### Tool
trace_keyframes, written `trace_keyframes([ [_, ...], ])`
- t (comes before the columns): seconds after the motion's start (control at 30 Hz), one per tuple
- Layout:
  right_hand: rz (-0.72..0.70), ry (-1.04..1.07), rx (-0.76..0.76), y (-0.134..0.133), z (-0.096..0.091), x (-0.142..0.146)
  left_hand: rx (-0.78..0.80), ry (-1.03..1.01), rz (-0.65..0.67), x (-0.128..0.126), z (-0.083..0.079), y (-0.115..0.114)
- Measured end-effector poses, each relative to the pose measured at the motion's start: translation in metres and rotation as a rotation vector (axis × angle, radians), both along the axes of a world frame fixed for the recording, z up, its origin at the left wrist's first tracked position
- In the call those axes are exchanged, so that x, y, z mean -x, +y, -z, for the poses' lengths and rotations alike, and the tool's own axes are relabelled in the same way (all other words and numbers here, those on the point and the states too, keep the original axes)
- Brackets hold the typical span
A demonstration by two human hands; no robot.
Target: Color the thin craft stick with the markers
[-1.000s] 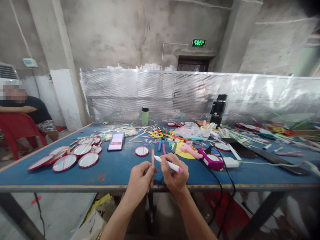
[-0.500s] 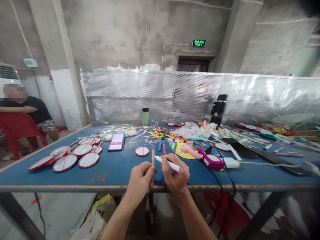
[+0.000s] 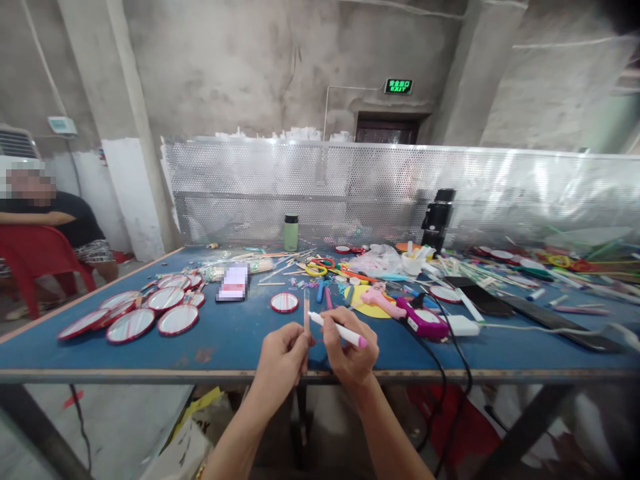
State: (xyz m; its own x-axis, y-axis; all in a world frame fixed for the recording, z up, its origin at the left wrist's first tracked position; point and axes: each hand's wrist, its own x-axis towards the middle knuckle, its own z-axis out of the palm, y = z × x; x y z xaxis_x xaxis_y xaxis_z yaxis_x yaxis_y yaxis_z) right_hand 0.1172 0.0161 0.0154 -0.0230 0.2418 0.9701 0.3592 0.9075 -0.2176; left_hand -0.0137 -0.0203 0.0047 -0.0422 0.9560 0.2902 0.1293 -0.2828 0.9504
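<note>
My left hand [image 3: 284, 353] is closed around a thin flat stick [image 3: 307, 310], holding it upright above the table's front edge. The stick looks pinkish-brown, with a greyer top end. In my right hand [image 3: 351, 347] is a white marker pen [image 3: 340, 329] with a pink end, gripped like a pencil. Its tip points left and is at or very near the stick; I cannot tell whether they touch. A small round red-rimmed mirror [image 3: 284, 303] lies on the blue table [image 3: 225, 347] just beyond my left hand.
Several red-rimmed mirrors [image 3: 131, 326] are piled at left, beside a phone [image 3: 233, 283]. A green bottle [image 3: 291, 233] stands at the back. Purple device [image 3: 425, 321], black cables [image 3: 457, 347], scissors [image 3: 320, 267] and loose sticks crowd the right. A person [image 3: 60, 213] sits at far left.
</note>
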Motion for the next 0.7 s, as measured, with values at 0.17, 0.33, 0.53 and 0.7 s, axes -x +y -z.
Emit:
trace_keyframes([
  [0.17, -0.016, -0.03, 0.012, 0.0003, -0.0002, -0.0002, 0.006, -0.005, 0.0, -0.0004, -0.0008, -0.0004],
  [0.33, -0.002, -0.02, -0.007, -0.0001, -0.0006, -0.0001, 0.016, -0.019, 0.001, -0.0004, -0.0016, -0.0014],
  [0.53, 0.02, -0.022, -0.01, 0.0002, 0.0026, -0.0009, 0.01, -0.028, 0.003, 0.0002, -0.0028, -0.0021],
  [0.7, 0.012, -0.02, -0.036, 0.0, 0.0011, -0.0005, 0.011, -0.027, 0.003, 0.0, -0.0028, -0.0018],
])
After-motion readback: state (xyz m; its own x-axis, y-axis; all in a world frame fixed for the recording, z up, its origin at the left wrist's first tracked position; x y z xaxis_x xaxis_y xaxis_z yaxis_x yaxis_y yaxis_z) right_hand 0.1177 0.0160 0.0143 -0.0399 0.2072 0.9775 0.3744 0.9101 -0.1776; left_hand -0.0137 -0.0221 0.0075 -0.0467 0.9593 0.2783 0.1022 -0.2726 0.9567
